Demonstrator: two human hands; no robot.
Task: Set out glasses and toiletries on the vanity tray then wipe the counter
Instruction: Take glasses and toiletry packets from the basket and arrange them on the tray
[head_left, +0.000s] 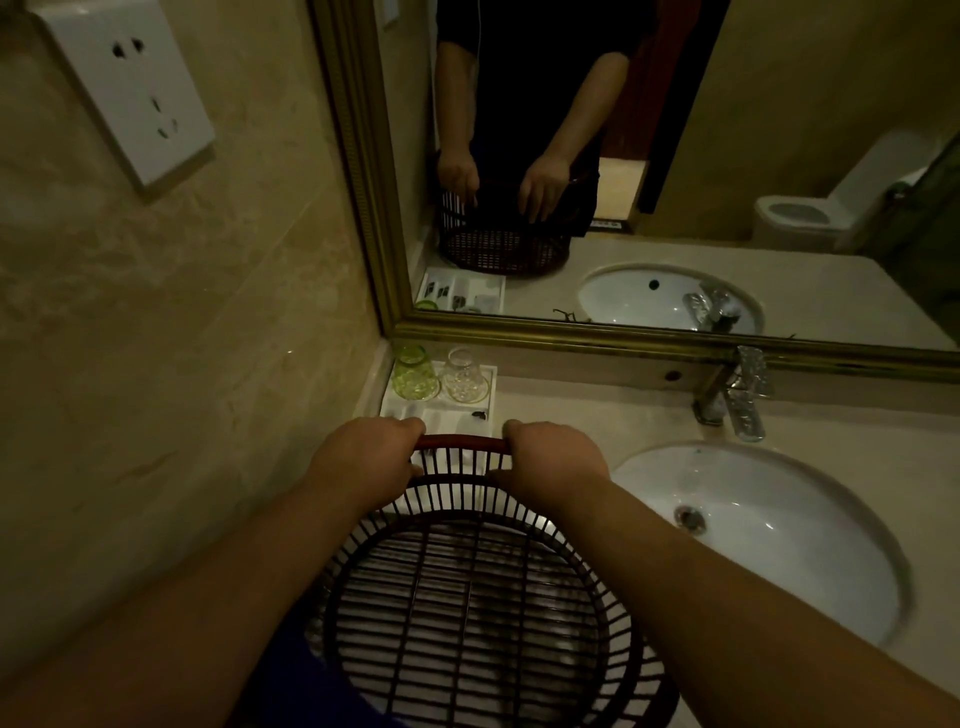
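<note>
Both hands grip the far rim of a dark slatted basket (467, 597). The left hand (369, 457) and the right hand (550, 457) sit side by side with a short stretch of reddish rim bare between them, fingers curled over the top and thumbs pressed to the near side of the slats. The slats are too dark to tell whether the basket holds anything. The white tray (491, 376) lies just beyond the fingertips, straight ahead of the gap between the hands and a little toward the left one. Its near end is hidden behind the rim, and its long axis runs away from the fingers toward the mirror (675, 130). At its far end stand a green glass (414, 374) and a clear glass (464, 376), both mouth down and just beside each other. A small dark item (478, 414) lies nearer, just ahead of the right knuckles. The sink (753, 519) lies off to the right of the right hand. By my reading the left hand is slightly nearer the glasses, and bare counter (571, 405) ahead of the right fingers offers somewhere to set the basket.
</note>
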